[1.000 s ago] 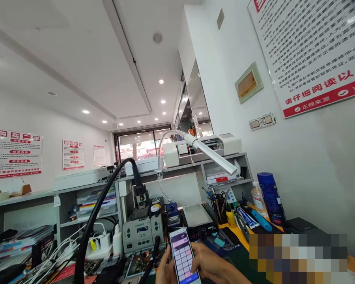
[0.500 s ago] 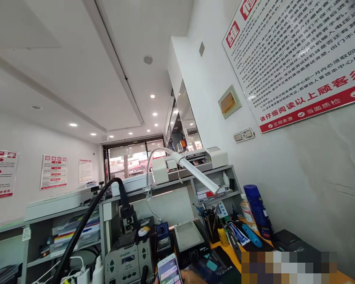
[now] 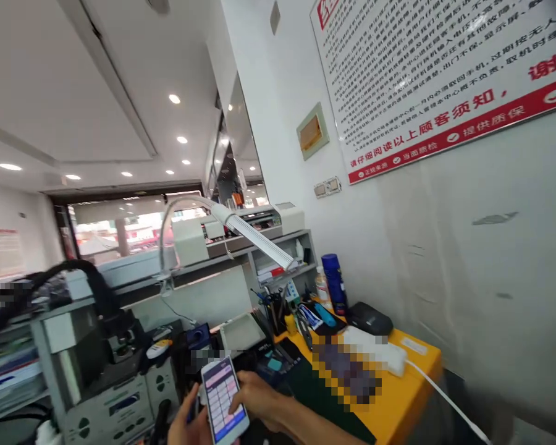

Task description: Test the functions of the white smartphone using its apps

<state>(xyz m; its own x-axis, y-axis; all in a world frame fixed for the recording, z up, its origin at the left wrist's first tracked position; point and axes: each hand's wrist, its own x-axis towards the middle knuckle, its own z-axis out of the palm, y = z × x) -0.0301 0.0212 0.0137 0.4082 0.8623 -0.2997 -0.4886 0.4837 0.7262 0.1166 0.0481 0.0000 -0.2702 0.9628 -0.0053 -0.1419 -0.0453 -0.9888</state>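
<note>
A white smartphone [image 3: 223,395] is held upright and slightly tilted at the bottom middle of the head view. Its lit screen shows a keypad-like grid with a blue bar at the bottom. My left hand [image 3: 188,420] grips it from the left and below, fingers behind its back. From the right, my right hand [image 3: 259,395] curls around the phone's edge, and a digit lies over the lower screen. The lower part of both hands is cut off or hidden by the phone.
A grey soldering station [image 3: 115,408] stands left on the bench, under a dark flexible arm. A white lamp [image 3: 259,238] hangs over a heating plate [image 3: 243,334]. Tools, a blue spray can [image 3: 333,284] and a white power strip [image 3: 375,351] lie right on the orange tabletop [image 3: 419,371].
The view has turned right and down, so more of the orange tabletop and both hands show. The phone now sits higher and further left, with a keypad grid on its screen.
</note>
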